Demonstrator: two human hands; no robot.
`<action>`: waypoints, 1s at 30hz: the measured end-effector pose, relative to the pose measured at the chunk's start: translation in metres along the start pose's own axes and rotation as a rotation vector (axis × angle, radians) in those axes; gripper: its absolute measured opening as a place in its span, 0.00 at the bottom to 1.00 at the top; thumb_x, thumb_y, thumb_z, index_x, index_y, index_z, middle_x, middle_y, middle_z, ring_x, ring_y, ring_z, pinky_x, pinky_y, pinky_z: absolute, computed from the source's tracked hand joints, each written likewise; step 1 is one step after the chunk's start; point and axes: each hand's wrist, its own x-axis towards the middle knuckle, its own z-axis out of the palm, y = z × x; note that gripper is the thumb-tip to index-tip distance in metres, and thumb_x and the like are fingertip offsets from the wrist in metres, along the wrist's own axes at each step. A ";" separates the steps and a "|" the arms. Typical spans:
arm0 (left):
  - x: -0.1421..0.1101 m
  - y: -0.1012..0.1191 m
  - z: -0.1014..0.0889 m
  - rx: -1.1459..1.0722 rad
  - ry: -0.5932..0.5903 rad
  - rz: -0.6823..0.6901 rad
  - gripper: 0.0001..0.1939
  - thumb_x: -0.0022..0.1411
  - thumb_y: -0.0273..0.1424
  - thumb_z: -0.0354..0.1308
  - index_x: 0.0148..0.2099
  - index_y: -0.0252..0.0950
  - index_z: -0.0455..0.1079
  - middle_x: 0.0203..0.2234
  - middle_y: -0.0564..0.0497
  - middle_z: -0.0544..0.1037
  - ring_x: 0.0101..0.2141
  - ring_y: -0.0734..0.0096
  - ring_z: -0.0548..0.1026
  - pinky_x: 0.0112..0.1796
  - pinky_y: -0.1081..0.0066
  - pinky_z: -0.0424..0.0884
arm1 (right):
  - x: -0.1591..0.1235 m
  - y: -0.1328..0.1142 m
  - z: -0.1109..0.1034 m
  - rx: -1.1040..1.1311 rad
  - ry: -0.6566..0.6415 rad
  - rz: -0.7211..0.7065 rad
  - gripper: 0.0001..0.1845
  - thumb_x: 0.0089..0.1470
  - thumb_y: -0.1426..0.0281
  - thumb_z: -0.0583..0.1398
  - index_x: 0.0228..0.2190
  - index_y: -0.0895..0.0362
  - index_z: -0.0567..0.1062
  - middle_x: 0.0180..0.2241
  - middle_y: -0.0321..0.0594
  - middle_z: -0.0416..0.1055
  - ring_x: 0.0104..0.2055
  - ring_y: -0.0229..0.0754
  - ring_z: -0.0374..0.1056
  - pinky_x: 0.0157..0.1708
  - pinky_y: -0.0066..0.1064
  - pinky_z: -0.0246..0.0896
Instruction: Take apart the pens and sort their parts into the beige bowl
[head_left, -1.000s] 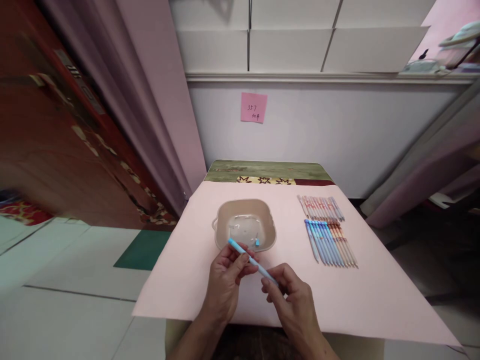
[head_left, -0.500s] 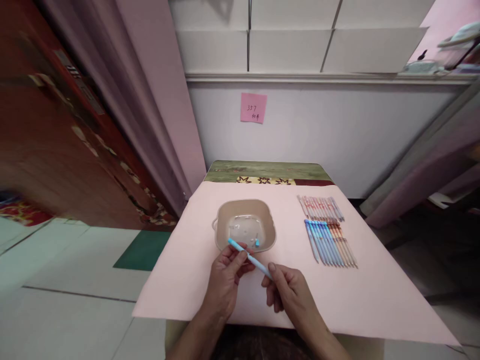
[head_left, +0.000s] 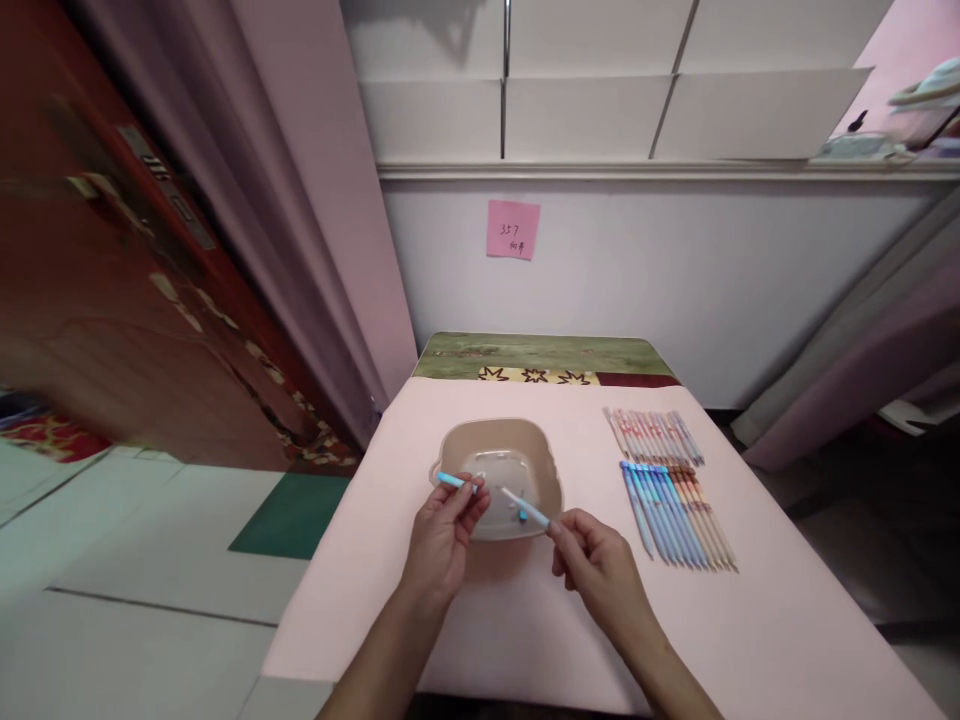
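Between the fingers of my left hand (head_left: 444, 535) is a bright blue pen cap (head_left: 454, 481), or the upper part of a pen. My right hand (head_left: 594, 555) pinches a pale blue pen body (head_left: 531, 510), its thin whitish end pointing up and left toward the other hand. The two pieces are apart, both above the near part of a beige plastic basin (head_left: 553, 470). A small blue piece (head_left: 523, 515) and some tiny clear or white bits lie inside the basin.
To the right, a row of blue and brown pens (head_left: 671, 515) lies on the pink sheet (head_left: 360, 600), with paler pink-patterned pens (head_left: 652, 436) behind it. A pink note (head_left: 513, 230) is stuck on the wall beyond the table.
The blue pen has come apart into two pieces, one in each hand. My hands have separated slightly and moved forward over the basin. The camera view has shifted a little.
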 end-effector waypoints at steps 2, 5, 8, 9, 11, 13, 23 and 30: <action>0.008 -0.001 -0.001 0.134 -0.037 0.018 0.10 0.50 0.25 0.64 0.37 0.32 0.71 0.32 0.47 0.79 0.29 0.71 0.76 0.34 0.71 0.75 | 0.006 0.002 -0.002 0.202 -0.024 0.070 0.21 0.54 0.51 0.55 0.27 0.57 0.69 0.17 0.32 0.66 0.16 0.32 0.56 0.17 0.22 0.50; 0.020 -0.002 -0.001 0.496 -0.176 0.172 0.10 0.50 0.27 0.64 0.37 0.34 0.72 0.31 0.49 0.78 0.29 0.70 0.75 0.33 0.71 0.73 | 0.016 -0.001 -0.001 0.411 -0.060 0.144 0.22 0.54 0.51 0.56 0.29 0.59 0.69 0.18 0.33 0.66 0.16 0.30 0.56 0.16 0.21 0.48; 0.033 0.000 0.000 0.776 -0.232 0.305 0.04 0.50 0.27 0.61 0.33 0.35 0.72 0.27 0.52 0.77 0.29 0.70 0.74 0.33 0.72 0.70 | 0.028 -0.007 0.004 0.455 -0.053 0.148 0.20 0.52 0.52 0.57 0.29 0.58 0.67 0.21 0.36 0.69 0.18 0.31 0.59 0.17 0.21 0.49; 0.037 0.001 0.000 0.823 -0.225 0.315 0.04 0.50 0.27 0.61 0.32 0.36 0.72 0.25 0.53 0.77 0.29 0.71 0.74 0.33 0.72 0.69 | 0.033 -0.008 0.005 0.438 -0.046 0.134 0.19 0.52 0.53 0.58 0.29 0.58 0.66 0.22 0.36 0.70 0.19 0.31 0.60 0.17 0.21 0.50; 0.044 0.003 0.002 0.824 -0.215 0.276 0.04 0.50 0.28 0.61 0.32 0.35 0.72 0.25 0.53 0.77 0.27 0.71 0.74 0.32 0.72 0.70 | 0.043 -0.008 0.008 0.364 -0.043 0.094 0.17 0.53 0.54 0.57 0.30 0.57 0.65 0.24 0.37 0.71 0.20 0.33 0.62 0.18 0.22 0.53; 0.051 0.006 0.005 0.721 -0.214 0.179 0.07 0.49 0.29 0.62 0.32 0.35 0.71 0.27 0.51 0.78 0.28 0.69 0.75 0.32 0.70 0.72 | 0.054 -0.007 0.009 0.223 -0.057 0.051 0.16 0.55 0.56 0.54 0.34 0.56 0.66 0.25 0.36 0.72 0.22 0.36 0.65 0.19 0.24 0.57; 0.044 0.034 0.006 0.217 -0.092 -0.154 0.09 0.53 0.25 0.63 0.39 0.29 0.71 0.30 0.43 0.80 0.27 0.71 0.77 0.30 0.73 0.76 | 0.104 -0.027 0.026 -1.106 -0.086 -0.083 0.12 0.58 0.68 0.51 0.40 0.59 0.70 0.32 0.48 0.76 0.34 0.48 0.73 0.33 0.33 0.60; 0.031 0.056 0.007 -0.067 0.075 -0.234 0.07 0.62 0.21 0.53 0.35 0.27 0.72 0.28 0.43 0.80 0.24 0.75 0.77 0.26 0.77 0.76 | 0.121 -0.027 0.044 -1.221 -0.167 -0.102 0.13 0.58 0.70 0.51 0.38 0.57 0.75 0.38 0.48 0.76 0.40 0.47 0.73 0.36 0.33 0.62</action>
